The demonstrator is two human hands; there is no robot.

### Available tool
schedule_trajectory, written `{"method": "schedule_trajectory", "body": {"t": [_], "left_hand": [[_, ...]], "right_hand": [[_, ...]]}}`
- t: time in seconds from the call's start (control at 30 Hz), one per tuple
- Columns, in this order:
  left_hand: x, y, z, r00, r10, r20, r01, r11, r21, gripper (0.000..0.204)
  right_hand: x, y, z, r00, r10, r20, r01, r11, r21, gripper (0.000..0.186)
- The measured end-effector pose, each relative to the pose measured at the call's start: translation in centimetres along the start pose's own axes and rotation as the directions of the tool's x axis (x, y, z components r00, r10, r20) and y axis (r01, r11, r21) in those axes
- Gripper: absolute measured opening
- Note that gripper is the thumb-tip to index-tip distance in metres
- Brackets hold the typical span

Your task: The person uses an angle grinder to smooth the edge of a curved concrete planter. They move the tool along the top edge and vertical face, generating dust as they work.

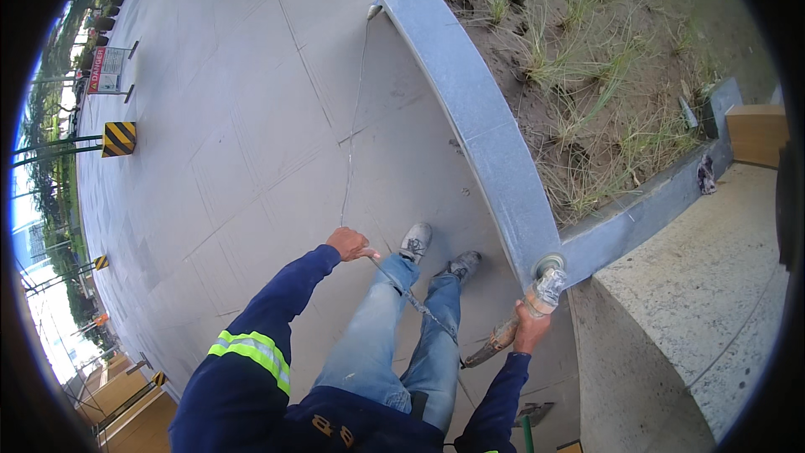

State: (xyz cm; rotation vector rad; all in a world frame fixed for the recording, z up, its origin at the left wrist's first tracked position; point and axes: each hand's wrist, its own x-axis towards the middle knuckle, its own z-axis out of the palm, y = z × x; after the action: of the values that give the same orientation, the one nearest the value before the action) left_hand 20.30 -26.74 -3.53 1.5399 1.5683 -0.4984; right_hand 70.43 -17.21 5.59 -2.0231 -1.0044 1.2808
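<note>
My right hand (531, 329) is wrapped round the body of a dusty angle grinder (547, 287). The grinder's disc end rests on or just over the corner of the grey stone planter ledge (495, 130); which of the two I cannot tell. From the tool's rear end a power cord (426, 310) runs across in front of my legs to my left hand (349, 243). That hand is closed on the cord, held out over the pavement. Beyond it a thin cord (355, 109) stretches away over the paving to a small pale object (374, 10) beside the planter's base.
Inside the planter, tufts of grass (579, 75) grow in brown soil. A curved speckled stone surface (704, 235) lies at right, with a wooden box (755, 136) beyond. Far left stand a warning sign (107, 70) and a yellow-black striped block (119, 139). My shoes (417, 239) stand on grey paving.
</note>
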Motion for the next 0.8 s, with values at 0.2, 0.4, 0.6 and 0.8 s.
{"method": "schedule_trajectory", "body": {"t": [0.2,0.4,0.6,0.8], "left_hand": [[-6.5,-4.4,-4.8,0.983,-0.096,-0.16,0.09,0.995,-0.044,0.085],[-13.7,-14.5,-2.5,0.959,-0.255,-0.122,0.241,0.963,-0.117,0.082],[-21.2,-27.4,-1.8,0.907,-0.397,-0.14,0.381,0.916,-0.129,0.086],[-30.9,-26.2,1.8,0.844,-0.491,0.214,0.532,0.816,-0.226,0.066]], "right_hand": [[1.2,-8.7,3.6,0.992,-0.114,-0.053,0.116,0.992,0.047,0.06],[2.5,-16.5,10.6,0.988,-0.15,-0.031,0.152,0.986,0.071,0.058],[0.0,-21.5,21.3,0.983,-0.15,0.107,0.132,0.978,0.16,0.051],[-3.6,-25.4,31.2,0.946,-0.191,0.263,0.182,0.982,0.058,0.056]]}}
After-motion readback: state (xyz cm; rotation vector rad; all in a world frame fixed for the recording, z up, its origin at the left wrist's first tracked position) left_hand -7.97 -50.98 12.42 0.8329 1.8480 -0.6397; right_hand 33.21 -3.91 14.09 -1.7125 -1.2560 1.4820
